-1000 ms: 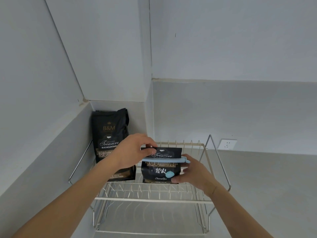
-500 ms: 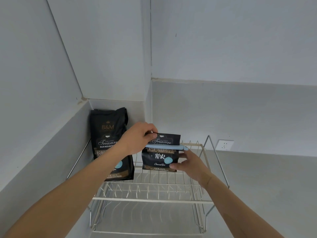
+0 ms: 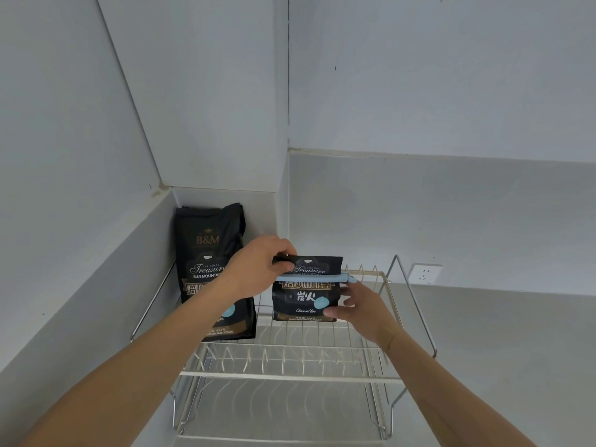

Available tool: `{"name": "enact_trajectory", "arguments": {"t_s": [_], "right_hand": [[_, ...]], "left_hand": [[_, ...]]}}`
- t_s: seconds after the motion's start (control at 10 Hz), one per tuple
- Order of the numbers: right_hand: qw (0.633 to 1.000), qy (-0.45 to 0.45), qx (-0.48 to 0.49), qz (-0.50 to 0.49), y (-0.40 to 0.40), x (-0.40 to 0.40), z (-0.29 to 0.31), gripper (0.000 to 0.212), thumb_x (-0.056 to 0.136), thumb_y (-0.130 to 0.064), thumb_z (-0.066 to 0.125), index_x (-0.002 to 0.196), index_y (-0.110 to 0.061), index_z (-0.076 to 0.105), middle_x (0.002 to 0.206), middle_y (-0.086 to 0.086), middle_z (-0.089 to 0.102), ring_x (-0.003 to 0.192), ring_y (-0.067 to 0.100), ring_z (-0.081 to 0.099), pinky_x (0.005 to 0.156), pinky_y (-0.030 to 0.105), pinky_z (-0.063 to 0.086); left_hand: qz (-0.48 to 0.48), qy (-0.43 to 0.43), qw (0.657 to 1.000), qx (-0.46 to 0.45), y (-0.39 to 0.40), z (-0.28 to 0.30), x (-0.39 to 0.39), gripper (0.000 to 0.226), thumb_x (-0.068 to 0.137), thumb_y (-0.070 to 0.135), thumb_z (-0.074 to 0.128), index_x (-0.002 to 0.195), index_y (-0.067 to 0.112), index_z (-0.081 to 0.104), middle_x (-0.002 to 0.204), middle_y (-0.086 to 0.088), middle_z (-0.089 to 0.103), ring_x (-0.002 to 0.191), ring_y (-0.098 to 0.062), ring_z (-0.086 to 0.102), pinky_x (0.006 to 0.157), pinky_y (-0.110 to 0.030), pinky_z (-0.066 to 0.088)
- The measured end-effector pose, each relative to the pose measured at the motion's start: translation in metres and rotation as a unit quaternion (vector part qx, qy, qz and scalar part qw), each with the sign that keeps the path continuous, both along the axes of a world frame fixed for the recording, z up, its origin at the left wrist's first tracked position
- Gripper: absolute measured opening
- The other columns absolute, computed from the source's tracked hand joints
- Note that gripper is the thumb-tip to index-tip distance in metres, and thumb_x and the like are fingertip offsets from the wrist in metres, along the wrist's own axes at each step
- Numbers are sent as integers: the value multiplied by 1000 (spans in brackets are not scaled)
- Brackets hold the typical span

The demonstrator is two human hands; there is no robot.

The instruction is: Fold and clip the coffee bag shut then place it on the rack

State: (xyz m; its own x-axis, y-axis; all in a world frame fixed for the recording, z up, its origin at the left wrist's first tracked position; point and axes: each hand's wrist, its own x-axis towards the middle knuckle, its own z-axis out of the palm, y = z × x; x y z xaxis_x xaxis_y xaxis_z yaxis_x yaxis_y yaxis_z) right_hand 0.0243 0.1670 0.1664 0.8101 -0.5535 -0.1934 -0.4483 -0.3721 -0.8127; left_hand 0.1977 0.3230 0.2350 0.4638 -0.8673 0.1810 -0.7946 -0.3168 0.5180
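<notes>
- Coffee bag (image 3: 304,290), folded at the top and crossed by a pale blue clip (image 3: 314,278), stands upright on the upper tier of the wire rack (image 3: 416,304), its bottom edge at the wires; a second ago it was held nearer and lower in view, and over the last two frames it has been carried back and set deeper on the tier, so placing is, by my reading, all but finished
- Rack itself is a two-tier wire frame on the grey counter (image 3: 516,350) in a corner, with the lower tier bare in view
- Second, taller coffee bag (image 3: 209,262) stands at the rack's left end against the wall, unmoved across the frames, just beside the clipped one but not clearly touching it
- Left hand (image 3: 254,272) pinches the folded top corner of the bag between thumb and fingers, as it did before
- Right hand (image 3: 358,306) is partly opened, thumb on the bag's lower right front and fingers spread along its side, steadying rather than gripping hard
- What remains, I judge, is only to let go with both hands and see that the bag stays standing, since the wires give a narrow footing
</notes>
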Motion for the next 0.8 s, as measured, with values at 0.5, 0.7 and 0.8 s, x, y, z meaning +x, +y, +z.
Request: {"name": "enact_trajectory", "arguments": {"t_s": [0.5,0.7,0.8], "right_hand": [[1000,-13,7,-21,1,-4,13,71,71,-25,84,129,-29,45,123,0,66,109,24,63,100,48,50],[997,-66,5,-42,-5,-12,26,70,72,-26,83,128,-34,43,117,-5,56,107,20,54,88,35,49],[994,-97,-5,-42,-10,-21,39,62,75,-30,81,127,-33,46,119,-5,60,108,20,56,82,27,47]], "left_hand": [[40,47,998,-31,6,-10,-5,17,89,28,65,106,25,63,100,9,66,91,-9,59,80,-33,53],[58,62,995,-47,7,-9,-9,25,85,32,69,109,33,62,102,14,67,94,-6,61,83,-31,54],[67,49,994,-74,7,-5,-15,27,84,33,70,109,38,61,103,18,64,98,-3,60,87,-30,54]]}}
